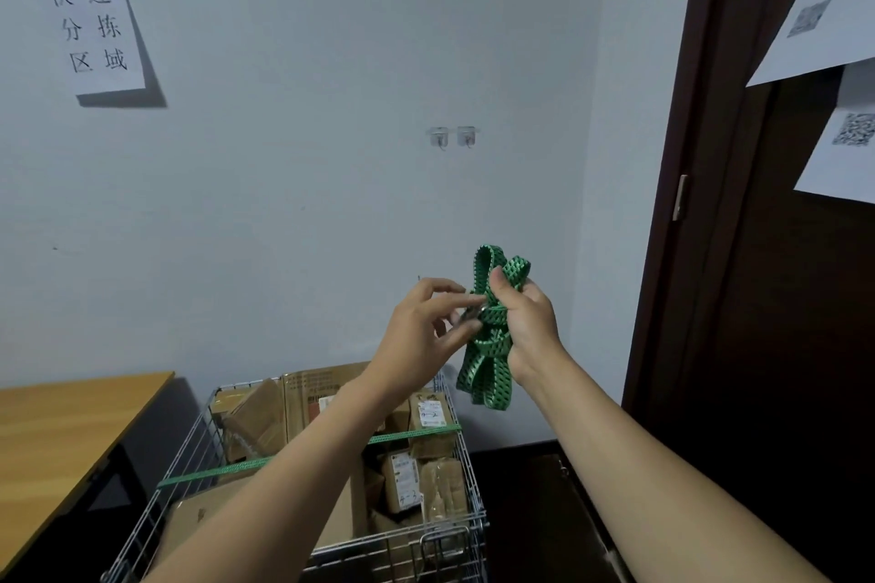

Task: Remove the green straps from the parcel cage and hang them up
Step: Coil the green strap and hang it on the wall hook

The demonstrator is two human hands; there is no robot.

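A folded green strap bundle (485, 365) is raised in front of the wall, above the wire parcel cage (473, 483). My right hand (525, 322) grips the bundle round its middle, loops sticking out above and below the fist. My left hand (421, 327) pinches the strap's metal hook end at the bundle's left side. A second green strap (213, 472) stays stretched across the cage top, partly hidden behind my left forearm. Two small wall hooks (453, 136) sit empty above the hands.
The cage holds several cardboard parcels (428, 414). A wooden table (61, 431) stands at the left. A dark door and frame (710, 204) fill the right side, with papers (833, 14) taped on. A paper sign (97, 31) hangs on the wall.
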